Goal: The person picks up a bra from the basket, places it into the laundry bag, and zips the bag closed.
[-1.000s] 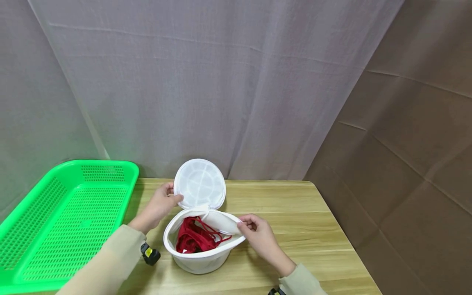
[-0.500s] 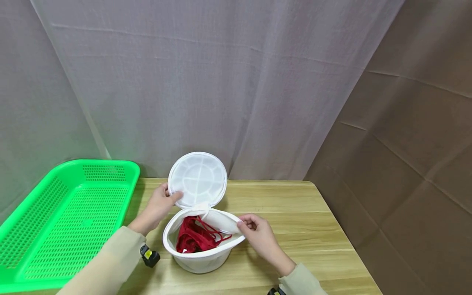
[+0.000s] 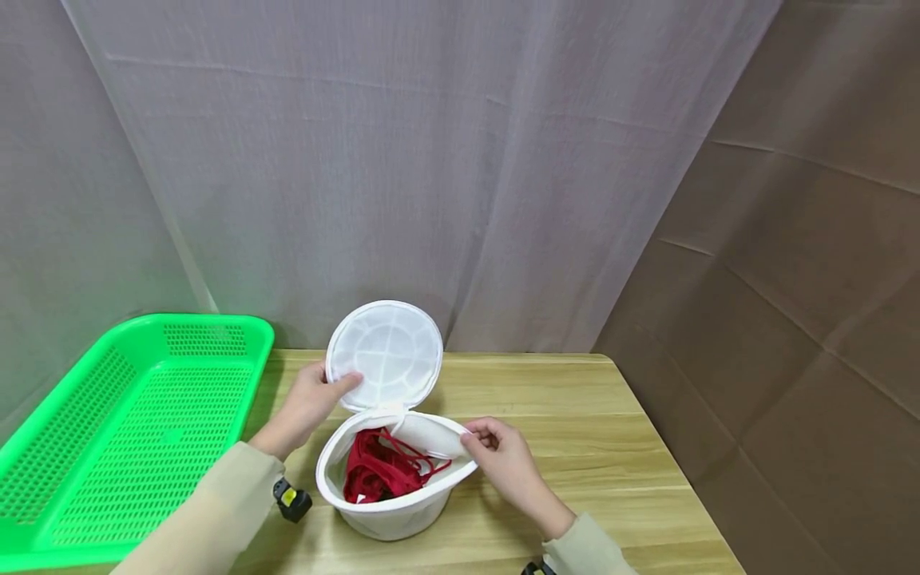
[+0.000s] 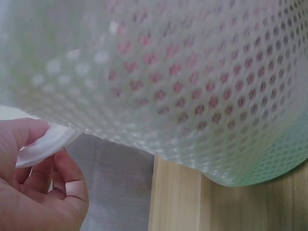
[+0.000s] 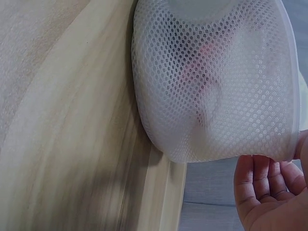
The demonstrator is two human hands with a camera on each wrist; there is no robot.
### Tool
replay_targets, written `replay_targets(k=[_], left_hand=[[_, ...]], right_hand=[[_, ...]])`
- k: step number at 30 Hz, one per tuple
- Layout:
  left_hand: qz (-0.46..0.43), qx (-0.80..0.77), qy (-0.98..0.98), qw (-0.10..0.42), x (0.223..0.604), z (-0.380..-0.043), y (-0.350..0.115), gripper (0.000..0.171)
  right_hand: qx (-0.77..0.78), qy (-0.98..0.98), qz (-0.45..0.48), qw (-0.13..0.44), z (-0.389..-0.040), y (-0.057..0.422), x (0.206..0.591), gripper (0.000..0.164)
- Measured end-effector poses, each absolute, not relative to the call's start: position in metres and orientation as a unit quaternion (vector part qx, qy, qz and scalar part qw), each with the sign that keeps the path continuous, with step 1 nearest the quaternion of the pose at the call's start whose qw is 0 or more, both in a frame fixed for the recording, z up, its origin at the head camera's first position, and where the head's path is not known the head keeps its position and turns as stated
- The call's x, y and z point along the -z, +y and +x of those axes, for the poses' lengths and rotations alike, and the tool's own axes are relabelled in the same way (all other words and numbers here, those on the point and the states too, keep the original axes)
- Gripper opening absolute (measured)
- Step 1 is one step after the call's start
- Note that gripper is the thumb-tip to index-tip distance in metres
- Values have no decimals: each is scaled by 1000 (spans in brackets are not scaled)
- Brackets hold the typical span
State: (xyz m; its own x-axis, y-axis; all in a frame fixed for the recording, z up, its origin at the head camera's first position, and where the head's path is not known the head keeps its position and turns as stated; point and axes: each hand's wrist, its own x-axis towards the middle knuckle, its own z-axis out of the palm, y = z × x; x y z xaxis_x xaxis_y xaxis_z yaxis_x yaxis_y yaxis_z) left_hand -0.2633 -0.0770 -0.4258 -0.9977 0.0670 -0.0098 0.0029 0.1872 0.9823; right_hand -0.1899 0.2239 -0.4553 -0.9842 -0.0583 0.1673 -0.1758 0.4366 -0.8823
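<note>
A white mesh laundry bag [image 3: 391, 523] stands on the table with its round lid [image 3: 386, 351] flipped up at the back. Inside lies a bunched red garment [image 3: 381, 471] with thin red cords. My left hand [image 3: 309, 403] pinches the lid's left edge, thumb on its inner face; the left wrist view shows the left hand [image 4: 43, 183] with that white edge between thumb and fingers. With my right hand [image 3: 503, 459] I pinch the bag's rim at its right, drawing it out to a point. In the right wrist view, red shows faintly through the mesh wall [image 5: 216, 91].
A large green plastic basket [image 3: 247, 399] with perforated sides and bottom stands to the left. The wooden table [image 3: 575, 431] reaches to a grey curtain [image 3: 345, 176] at the back and a brown cloth-covered wall [image 3: 791, 303] on the right.
The lid rose and tilted back, then dipped slightly, with my left hand still pinching its edge. My left thumb reaches a little further onto it. The right hand has stayed at the rim.
</note>
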Motion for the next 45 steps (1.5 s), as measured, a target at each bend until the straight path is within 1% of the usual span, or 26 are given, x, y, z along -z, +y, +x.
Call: replay_targets(k=[4,8,11,18,20,23,31,36,38,45], left_hand=[[20,-628,777,30,424,-262,-77,33],[38,-627,777,43,421,-259,-77,34],[68,-621,779,51,418,-254,-77,32],[170,-592,785,61,411,-241,-82,28],[185,-582,789,67,411,-238,-84,25],[202,-568,794,82,411,-235,-88,25],[263,-525,801,114,408,-226,-97,40],[288,-499,808,123,406,-221,-101,53],[293,-495,808,129,405,-219,-103,57],[296,-487,806,163,405,-216,-108,68]], right_hand=[[-526,-846,69,53,-191,223,455,12],[-524,-848,61,47,-190,223,453,10],[-522,-849,60,47,-190,223,453,11],[-529,-844,64,56,-190,223,454,13],[-527,-846,62,55,-190,222,454,12],[-522,-849,60,52,-191,222,454,11],[-518,-851,67,49,-192,224,456,11],[-518,-851,71,53,-192,224,455,7],[-516,-851,73,57,-192,224,455,5],[-521,-848,74,61,-191,223,453,9]])
